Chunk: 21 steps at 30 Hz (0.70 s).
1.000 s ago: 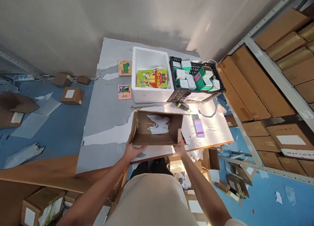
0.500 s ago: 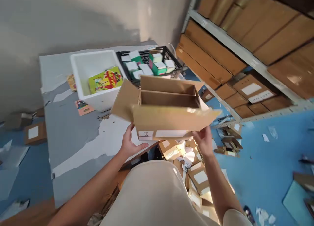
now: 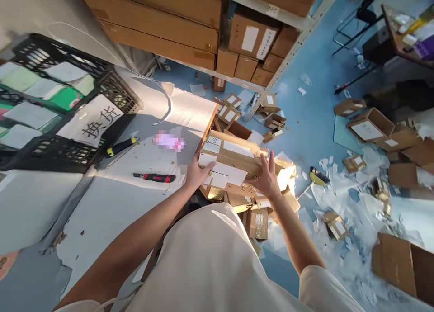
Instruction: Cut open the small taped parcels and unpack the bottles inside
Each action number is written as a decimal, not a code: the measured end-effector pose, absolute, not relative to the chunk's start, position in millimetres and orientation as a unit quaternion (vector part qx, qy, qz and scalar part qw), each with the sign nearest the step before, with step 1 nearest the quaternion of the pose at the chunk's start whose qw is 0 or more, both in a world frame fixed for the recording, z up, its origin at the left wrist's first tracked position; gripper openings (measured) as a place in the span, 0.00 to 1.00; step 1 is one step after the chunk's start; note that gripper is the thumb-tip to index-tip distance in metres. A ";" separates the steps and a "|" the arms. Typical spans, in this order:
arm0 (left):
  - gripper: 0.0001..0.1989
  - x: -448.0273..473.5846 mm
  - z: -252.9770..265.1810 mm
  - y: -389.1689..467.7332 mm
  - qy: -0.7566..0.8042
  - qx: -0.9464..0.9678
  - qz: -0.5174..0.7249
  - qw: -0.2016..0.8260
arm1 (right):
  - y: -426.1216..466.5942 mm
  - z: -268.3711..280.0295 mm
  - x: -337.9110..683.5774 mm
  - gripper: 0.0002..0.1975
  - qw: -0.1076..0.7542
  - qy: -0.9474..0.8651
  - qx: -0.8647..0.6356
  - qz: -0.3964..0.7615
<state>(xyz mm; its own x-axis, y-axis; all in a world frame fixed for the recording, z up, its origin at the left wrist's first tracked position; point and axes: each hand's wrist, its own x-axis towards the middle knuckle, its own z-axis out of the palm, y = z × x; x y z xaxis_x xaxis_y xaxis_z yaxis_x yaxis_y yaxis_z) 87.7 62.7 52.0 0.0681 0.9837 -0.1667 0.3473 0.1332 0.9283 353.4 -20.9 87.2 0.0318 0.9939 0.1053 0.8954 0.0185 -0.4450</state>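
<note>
A cardboard box (image 3: 230,168) with white labels is held between my hands, beyond the right edge of the table, above a pile of other boxes. My left hand (image 3: 198,171) grips its left end, thumb across a label. At the right end, my right hand (image 3: 267,178) holds the box, with some fingers raised along its side. The box's flaps and opening cannot be made out from this angle. On the table to the left lies a red and black utility knife (image 3: 158,177). Farther back is a yellow and black handled tool (image 3: 121,147).
A black crate (image 3: 118,83) of green and white boxes, with a handwritten sign, stands on the table (image 3: 118,212) beside a white bin (image 3: 40,203). Shelving (image 3: 298,22) holds cartons behind. Boxes, plastic wrap and a broom head (image 3: 318,176) litter the blue floor.
My view has swung to the right. The box, earlier over the table with its flaps spread open, is now tilted and past the table's right edge, still in both hands.
</note>
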 end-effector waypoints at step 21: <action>0.27 125.9 18.0 55.8 0.579 0.626 0.125 0.508 | -62.2 75.9 392.4 0.25 -0.071 -0.649 -0.744 0.141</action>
<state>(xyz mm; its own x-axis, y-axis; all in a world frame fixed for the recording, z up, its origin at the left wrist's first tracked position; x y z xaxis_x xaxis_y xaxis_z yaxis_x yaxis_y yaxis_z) 125.9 55.8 18.0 0.2993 0.8508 -0.4319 0.5979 0.1855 0.7798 392.4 -62.2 75.9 0.1181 0.9460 -0.3019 0.9861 -0.1475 -0.0764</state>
